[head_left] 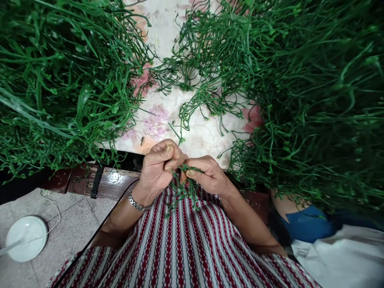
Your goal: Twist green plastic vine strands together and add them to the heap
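My left hand (159, 166) is closed, thumb pressed on the curled index finger. A steel-banded watch (137, 203) is on its wrist. Close against it, my right hand (208, 174) pinches thin green stems (183, 194) between thumb and fingers. Those stems have small branched tips and hang over my lap; whether they are plant or plastic I cannot tell. The left fingers close at the bundle's near side, where their exact grip is hidden. Just above the left hand, a single green stem (180, 136) sticks up over the cloth.
A large heap of green stems (75, 80) fills the left of the floral tablecloth (168, 108); another heap (300, 88) covers the right. Loose stems (207, 100) lie between them. A white round object (27, 238) is at lower left. Someone's blue clothing (309, 224) shows at right.
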Available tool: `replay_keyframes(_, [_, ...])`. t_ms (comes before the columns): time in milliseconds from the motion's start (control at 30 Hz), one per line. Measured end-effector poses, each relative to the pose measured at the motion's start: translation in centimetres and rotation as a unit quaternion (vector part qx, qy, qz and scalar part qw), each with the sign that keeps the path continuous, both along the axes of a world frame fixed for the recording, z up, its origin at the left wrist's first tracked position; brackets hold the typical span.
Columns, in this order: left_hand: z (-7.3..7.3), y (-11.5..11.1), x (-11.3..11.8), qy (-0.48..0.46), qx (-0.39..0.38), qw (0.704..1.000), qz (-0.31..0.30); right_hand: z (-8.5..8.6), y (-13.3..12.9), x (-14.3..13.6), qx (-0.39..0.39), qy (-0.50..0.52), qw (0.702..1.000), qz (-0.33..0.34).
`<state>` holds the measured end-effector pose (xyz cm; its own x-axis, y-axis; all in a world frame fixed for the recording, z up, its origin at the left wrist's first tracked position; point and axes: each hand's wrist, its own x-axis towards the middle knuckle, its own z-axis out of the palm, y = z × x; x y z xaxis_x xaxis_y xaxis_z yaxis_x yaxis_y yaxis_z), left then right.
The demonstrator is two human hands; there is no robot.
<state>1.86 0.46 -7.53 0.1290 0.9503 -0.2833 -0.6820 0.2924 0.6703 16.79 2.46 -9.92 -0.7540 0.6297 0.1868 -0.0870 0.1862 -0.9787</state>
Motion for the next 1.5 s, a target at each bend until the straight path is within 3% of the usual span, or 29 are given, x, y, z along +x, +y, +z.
replay_keyframes(767, [-0.4,0.8,0.8,-0.069,-0.024,0.997,0.015,-0.8,-0.4,0.1,0.002,0.015,0.999,-0.04])
replay_keyframes(900, [-0.4,1.0,0.8,-0.062,0.0,0.998,0.011,-0.7,-0.4,0.2,0.001,0.01,0.998,-0.058])
replay_keyframes(1067, [-0.2,0.9,0.5,0.023,0.054,0.998,-0.003,-0.1,-0.6,0.4,0.02,-0.059,0.992,-0.11])
replay_keyframes(1233, [-0.8,0.0,0.4,0.132,0.101,0.984,0.066,0.2,-1.2,0.0,0.065,-0.126,0.97,-0.196])
replay_keyframes(1367, [-1.4,-0.8,0.4,0.188,0.099,0.972,0.103,0.0,-1.4,-0.5,0.083,-0.152,0.958,-0.227])
replay_keyframes(1500, [-1.7,-1.0,0.4,0.249,0.101,0.962,0.051,0.1,-1.4,-0.8,0.097,-0.133,0.958,-0.236])
